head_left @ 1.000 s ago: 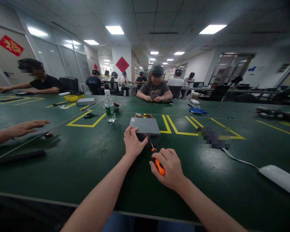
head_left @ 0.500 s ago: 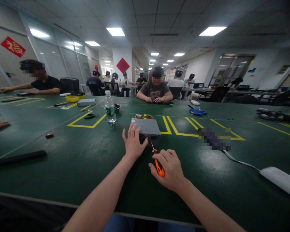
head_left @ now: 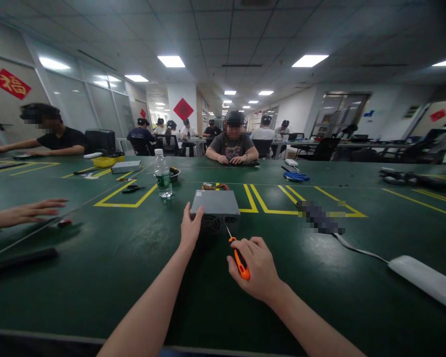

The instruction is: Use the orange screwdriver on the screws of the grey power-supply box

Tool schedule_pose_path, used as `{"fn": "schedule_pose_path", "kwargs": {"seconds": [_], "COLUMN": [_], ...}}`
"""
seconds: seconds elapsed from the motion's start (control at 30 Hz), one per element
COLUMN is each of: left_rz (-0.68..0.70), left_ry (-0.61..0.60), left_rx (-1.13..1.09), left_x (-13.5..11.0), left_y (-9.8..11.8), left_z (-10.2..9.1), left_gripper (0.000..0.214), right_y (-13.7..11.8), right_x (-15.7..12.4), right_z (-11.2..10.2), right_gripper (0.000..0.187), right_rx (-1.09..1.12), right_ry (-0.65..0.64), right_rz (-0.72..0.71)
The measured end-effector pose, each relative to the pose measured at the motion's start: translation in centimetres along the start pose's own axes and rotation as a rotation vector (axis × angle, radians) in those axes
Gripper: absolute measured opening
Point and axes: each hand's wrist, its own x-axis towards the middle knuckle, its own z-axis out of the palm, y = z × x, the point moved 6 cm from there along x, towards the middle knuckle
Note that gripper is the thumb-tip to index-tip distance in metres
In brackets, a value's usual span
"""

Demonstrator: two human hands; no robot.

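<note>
A grey computer power supply [head_left: 216,202] lies on the green table, its fan grille and socket facing me. Its coloured cables [head_left: 215,187] bunch behind it. My left hand [head_left: 191,227] grips the left side of the case, thumb at the front top edge and fingers along the side. In my right hand [head_left: 255,263] is a screwdriver [head_left: 241,263] with an orange and black handle. Its thin shaft slants up to the front face of the case, between the grille and the socket. Whether the tip sits in a screw is too small to tell.
A water bottle [head_left: 163,176] stands behind left, beside a metal bowl [head_left: 174,173]. A co-worker's hand [head_left: 29,213] reaches in at left, above a small red object [head_left: 64,223]. A white power strip [head_left: 425,280] lies at right. Another person [head_left: 232,144] sits opposite.
My left hand has shifted from the top of the power supply to its left side, uncovering the fan grille. A co-worker's hand has reached further in from the left. The view has tilted slightly.
</note>
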Motion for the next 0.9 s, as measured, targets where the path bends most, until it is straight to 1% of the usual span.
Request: {"fn": "schedule_pose_path", "kwargs": {"seconds": [0.1,0.2,0.33,0.47,0.57,0.63,0.67,0.7,0.73,0.77,0.8,0.83,0.87,0.9], "left_rz": [-0.009,-0.054,-0.022,0.013,0.038,0.071,0.113,0.192,0.313,0.452,0.573,0.673,0.748,0.793], "left_ry": [-0.104,-0.126,-0.141,-0.129,-0.101,-0.070,-0.050,-0.005,0.029,0.033,0.029,-0.008,-0.055,-0.093], "left_rx": [-0.164,-0.200,-0.207,-0.101,0.009,0.080,0.127,0.173,0.233,0.320,0.404,0.475,0.526,0.559], "left_x": [0.5,0.5,0.2,-0.1,-0.5,-0.9,-1.2,-1.6,-2.2,-2.9,-3.6,-4.3,-5.0,-5.5], "left_y": [-0.4,-0.4,0.2,0.2,0.3,0.8,1.3,2.2,3.3,4.5,5.5,6.2,6.7,7.0], "left_z": [0.3,0.2,0.0,0.0,0.0,-0.1,-0.1,-0.3,-0.3,-0.1,0.3,0.9,1.4,1.9], "left_gripper": [0.052,0.055,0.052,0.050,0.050,0.052,0.054,0.053,0.051,0.049,0.047,0.045,0.042,0.038], "right_y": [-0.1,-0.3,-0.6,-0.8,-0.6,-0.3,-0.2,-0.1,-0.1,0.0,0.0,0.0,0.0,0.1], "right_x": [0.0,0.1,0.1,-0.1,-0.2,-0.3,-0.3,-0.4,-0.4,-0.4,-0.4,-0.4,-0.4,-0.4], "right_z": [-0.1,-0.2,-0.4,-0.7,-0.9,-1.1,-1.2,-1.3,-1.4,-1.4,-1.4,-1.5,-1.5,-1.6], "right_gripper": [0.014,0.014,0.013,0.013,0.014,0.014,0.013,0.011,0.010,0.008,0.007,0.006,0.006,0.006], "right_rx": [0.001,-0.010,-0.013,0.003,0.020,0.023,0.020,0.016,0.011,0.007,0.005,0.005,0.005,0.008], "right_ry": [-0.004,-0.016,0.005,0.031,0.052,0.081,0.095,0.108,0.116,0.120,0.121,0.123,0.129,0.138], "right_rz": [0.002,0.003,-0.027,-0.070,-0.055,-0.035,-0.029,-0.026,-0.026,-0.028,-0.028,-0.028,-0.026,-0.023]}}
